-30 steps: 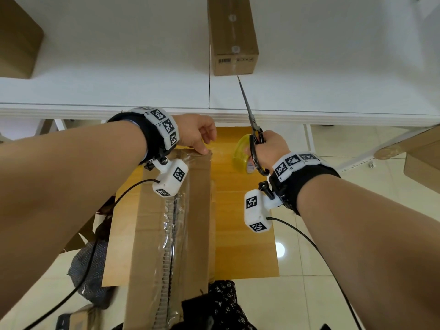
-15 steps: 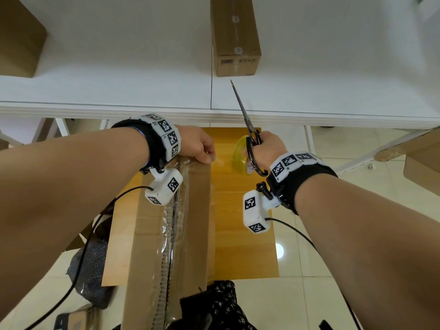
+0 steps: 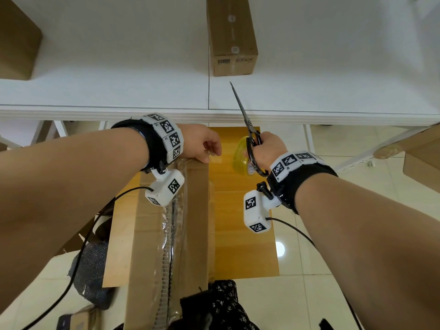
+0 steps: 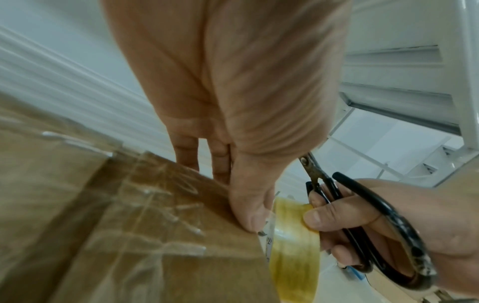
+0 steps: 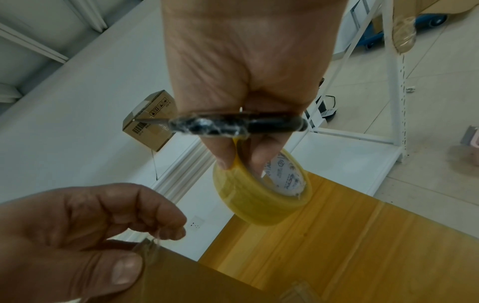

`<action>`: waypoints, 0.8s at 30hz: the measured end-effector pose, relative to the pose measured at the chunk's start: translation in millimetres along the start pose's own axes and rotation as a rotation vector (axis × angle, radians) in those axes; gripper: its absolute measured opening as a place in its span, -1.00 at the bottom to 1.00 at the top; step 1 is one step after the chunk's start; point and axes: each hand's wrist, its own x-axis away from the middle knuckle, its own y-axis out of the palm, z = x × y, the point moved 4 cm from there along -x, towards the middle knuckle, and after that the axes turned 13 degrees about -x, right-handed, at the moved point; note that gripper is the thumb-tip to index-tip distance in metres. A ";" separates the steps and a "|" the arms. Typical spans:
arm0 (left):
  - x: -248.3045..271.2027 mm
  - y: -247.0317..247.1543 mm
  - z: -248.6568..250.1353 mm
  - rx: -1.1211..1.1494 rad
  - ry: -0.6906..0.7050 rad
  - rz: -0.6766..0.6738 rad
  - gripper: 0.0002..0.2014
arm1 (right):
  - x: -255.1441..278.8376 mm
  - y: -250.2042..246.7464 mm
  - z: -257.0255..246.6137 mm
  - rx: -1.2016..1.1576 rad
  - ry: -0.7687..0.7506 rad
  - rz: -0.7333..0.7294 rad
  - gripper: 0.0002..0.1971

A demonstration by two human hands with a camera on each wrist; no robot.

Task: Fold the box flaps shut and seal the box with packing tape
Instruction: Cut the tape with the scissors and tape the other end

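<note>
The left hand (image 3: 202, 145) pinches the tape end at the far edge of the box (image 3: 166, 246); the right hand (image 3: 269, 151) grips the tape roll (image 5: 259, 196) and the scissors (image 3: 247, 125)

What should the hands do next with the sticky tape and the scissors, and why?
Probably cut the tape. The left hand pinches the clear tape end at the far edge of the brown cardboard box, whose top already wears tape. The right hand holds both the yellowish roll of packing tape and the black-handled metal scissors, beside the box. The scissors' blades look shut and point away, so they would need turning first.
</note>
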 end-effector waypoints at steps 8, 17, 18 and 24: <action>0.2 7.7 2.6 -0.172 -0.055 -0.121 -0.81 | -2.8 0.8 -2.5 -0.006 -0.001 -0.011 -0.88; -2.6 15.9 0.2 -0.199 -0.153 -0.051 -0.69 | -2.8 2.0 1.7 -0.004 0.017 0.004 -0.86; -4.4 17.0 -1.4 -0.214 -0.164 -0.045 -0.71 | -2.3 2.7 2.0 -0.018 0.022 0.001 -0.87; -6.0 21.3 -10.5 -0.205 -0.276 -0.040 -0.70 | -3.2 1.6 0.2 -0.042 0.013 0.009 -0.89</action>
